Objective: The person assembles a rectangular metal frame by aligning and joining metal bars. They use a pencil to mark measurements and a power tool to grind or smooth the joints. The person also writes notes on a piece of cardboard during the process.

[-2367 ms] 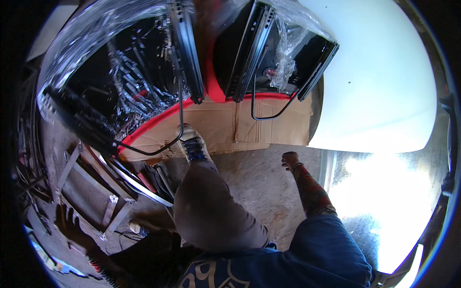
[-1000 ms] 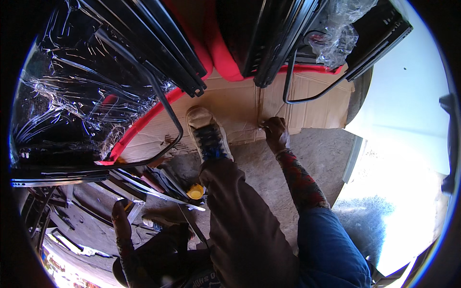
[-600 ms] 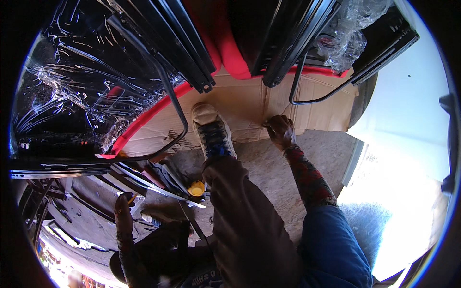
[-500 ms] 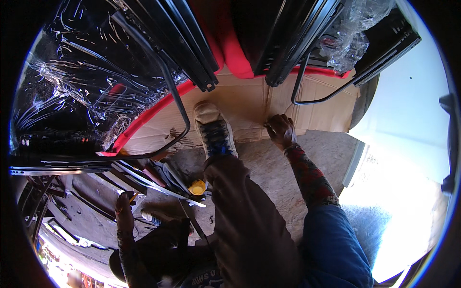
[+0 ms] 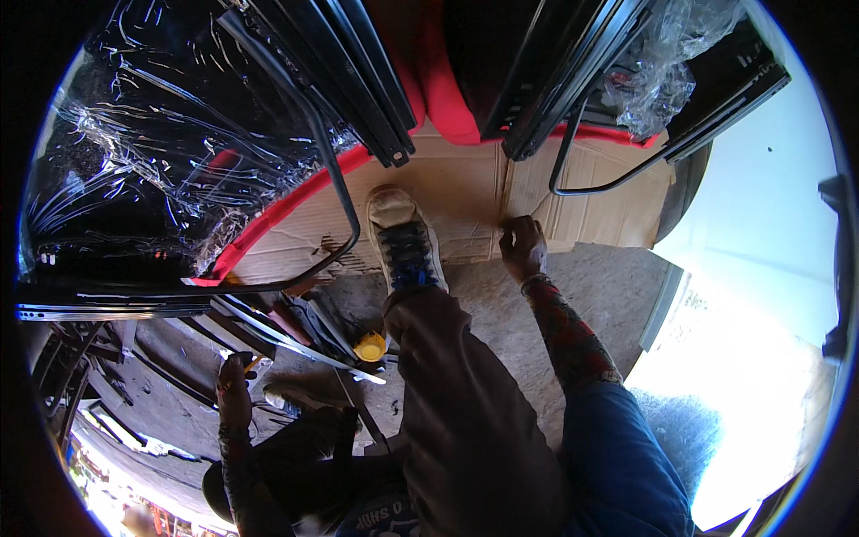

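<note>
Brown cardboard (image 5: pixel 617 197), flat and matt, lies on the rough grey floor (image 5: pixel 501 313) ahead of the person. Its long axis runs from left to right, the left end dipping nearer the person, and a straight crease (image 5: pixel 503 179) crosses it from far to near. Near the left end the surface is scuffed and dark-marked.

Fingers bent, the right hand (image 5: pixel 525 249) reaches forward to the cardboard's near edge, fingertips pointing away from the person; I cannot tell whether they pinch the edge. Just left of it, a worn canvas shoe (image 5: pixel 403 237) with dark laces stands on the cardboard, toe pointing away.

Well apart, at lower left, the left hand (image 5: pixel 234 394) is raised with its fingers drawn together. A thin yellow strip (image 5: pixel 254 364) shows beside the fingertips, slanting up and right; whether they grip it is unclear.

Beyond the cardboard sit a left seat (image 5: pixel 197 170) and a right seat (image 5: pixel 452 107), black with smooth red edging, crinkled clear plastic, straight metal rails and bent round bars. A round yellow cup (image 5: pixel 369 346) is left of the person's leg; a smooth, curved white panel (image 5: pixel 761 179) fills the right side.
</note>
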Motion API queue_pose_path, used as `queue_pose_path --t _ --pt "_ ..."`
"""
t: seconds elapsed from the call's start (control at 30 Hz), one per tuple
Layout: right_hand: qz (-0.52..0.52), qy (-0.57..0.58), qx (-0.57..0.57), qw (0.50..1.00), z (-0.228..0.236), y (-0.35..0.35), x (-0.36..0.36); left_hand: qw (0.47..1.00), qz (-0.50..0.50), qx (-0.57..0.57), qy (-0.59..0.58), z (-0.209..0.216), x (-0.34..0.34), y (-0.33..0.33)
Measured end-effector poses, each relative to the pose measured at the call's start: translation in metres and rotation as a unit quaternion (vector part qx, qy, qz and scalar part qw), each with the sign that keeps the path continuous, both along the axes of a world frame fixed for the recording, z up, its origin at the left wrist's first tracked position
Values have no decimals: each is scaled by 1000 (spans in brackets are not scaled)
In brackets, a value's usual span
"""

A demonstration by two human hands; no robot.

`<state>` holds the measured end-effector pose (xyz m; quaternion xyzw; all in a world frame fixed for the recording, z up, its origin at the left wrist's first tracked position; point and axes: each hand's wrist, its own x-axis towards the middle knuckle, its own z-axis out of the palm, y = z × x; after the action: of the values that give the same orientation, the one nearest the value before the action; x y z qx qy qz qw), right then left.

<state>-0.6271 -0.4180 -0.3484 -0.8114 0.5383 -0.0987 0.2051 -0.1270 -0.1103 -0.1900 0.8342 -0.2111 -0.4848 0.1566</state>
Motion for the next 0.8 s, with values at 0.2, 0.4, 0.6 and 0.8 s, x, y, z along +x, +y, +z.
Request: queue_pose_path --t 0.2,0.4,0.6,0.8 --pt "-35 -80 34 996 -1 -1 -7 998 21 -59 -3 -14 -3 5" --pt "0 -68 23 997 6 1 -6 993 14 -113 -22 -4 -15 -32" --pt "-5 -91 44 995 2 -2 -10 994 -77 -65 48 -9 -80 -134" --pt "-58 -59 62 995 16 3 -7 927 -286 -241 40 -28 -184 -240"
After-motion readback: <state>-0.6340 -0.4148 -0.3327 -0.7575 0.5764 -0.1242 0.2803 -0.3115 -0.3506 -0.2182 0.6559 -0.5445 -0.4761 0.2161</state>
